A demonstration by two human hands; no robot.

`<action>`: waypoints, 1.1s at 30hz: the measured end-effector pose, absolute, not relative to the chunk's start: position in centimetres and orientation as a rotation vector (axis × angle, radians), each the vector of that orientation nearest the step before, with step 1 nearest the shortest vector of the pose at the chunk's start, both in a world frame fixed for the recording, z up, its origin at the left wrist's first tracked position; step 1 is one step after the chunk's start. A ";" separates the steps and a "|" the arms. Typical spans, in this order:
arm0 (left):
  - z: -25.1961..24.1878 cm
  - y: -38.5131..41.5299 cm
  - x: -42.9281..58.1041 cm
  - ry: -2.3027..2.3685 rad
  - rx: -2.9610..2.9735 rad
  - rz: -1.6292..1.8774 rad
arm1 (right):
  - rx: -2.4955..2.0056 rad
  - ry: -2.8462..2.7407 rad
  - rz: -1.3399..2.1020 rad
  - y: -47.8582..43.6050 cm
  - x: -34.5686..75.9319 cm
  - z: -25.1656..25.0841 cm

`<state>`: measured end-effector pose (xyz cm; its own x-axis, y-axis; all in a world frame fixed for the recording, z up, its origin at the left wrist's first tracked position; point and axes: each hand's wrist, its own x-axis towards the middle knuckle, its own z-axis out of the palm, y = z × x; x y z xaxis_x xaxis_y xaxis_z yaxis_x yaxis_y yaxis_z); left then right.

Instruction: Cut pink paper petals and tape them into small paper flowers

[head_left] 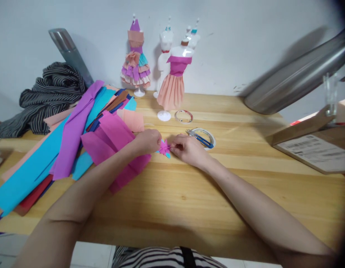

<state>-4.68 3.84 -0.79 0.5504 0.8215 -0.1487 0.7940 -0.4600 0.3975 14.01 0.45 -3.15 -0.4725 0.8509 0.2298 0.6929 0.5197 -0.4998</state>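
A small pink and blue paper flower [164,148] is between my two hands, just above the wooden table [189,208]. My left hand [150,141] has its fingers curled closed at the flower's left edge. On the right side, my right hand [186,149] pinches thumb and finger together at the flower's edge; a thin strand seems to run between them. Blue-handled scissors [201,139] lie by a white tape ring [213,137], just beyond my right hand. Pink paper sheets [113,137] lie under and beside my left forearm.
Dress forms in paper dresses [172,89] [136,56] stand at the back. Colored paper strips [69,141] and a striped cloth [55,89] cover the left. A bracelet-like ring [184,116] lies mid-table. A steel flask [297,74] and cardboard box [312,145] are right.
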 end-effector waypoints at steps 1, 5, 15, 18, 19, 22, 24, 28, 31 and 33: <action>-0.9 3.9 -4.7 1.303 2.373 0.103 | -1.258 -2.300 0.503 0.5 14.0 -3.1; -1.1 4.2 -4.7 1.314 2.371 0.152 | -1.268 -2.252 0.580 0.7 14.1 -3.1; -1.2 4.1 -4.2 1.369 2.467 0.121 | -1.292 -2.251 0.416 0.9 13.6 -3.5; -1.3 4.0 -4.2 1.361 2.476 0.123 | -1.267 -2.297 0.406 0.5 13.3 -3.3; -1.3 4.0 -4.2 1.363 2.474 0.132 | -1.257 -2.316 0.391 0.4 13.2 -3.3; -1.1 3.9 -4.1 1.364 2.466 0.156 | -1.245 -2.369 0.322 0.3 13.0 -3.6; -1.0 3.9 -4.1 1.355 2.457 0.157 | -1.262 -2.376 0.301 0.4 12.9 -4.0; -1.0 3.9 -4.0 1.347 2.439 0.173 | -1.289 -2.310 0.351 0.6 12.9 -4.2; -1.2 4.0 -3.8 1.315 2.406 0.217 | -1.320 -2.243 0.400 0.7 12.6 -4.1; -1.2 4.1 -3.7 1.300 2.373 0.241 | -1.370 -2.183 0.428 0.8 12.3 -4.1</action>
<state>-3.72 4.12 -1.25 0.5476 0.8353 -0.0493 0.7623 -0.4737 0.4411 12.29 0.84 -4.06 -0.3505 0.8992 0.2618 0.7338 0.4374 -0.5198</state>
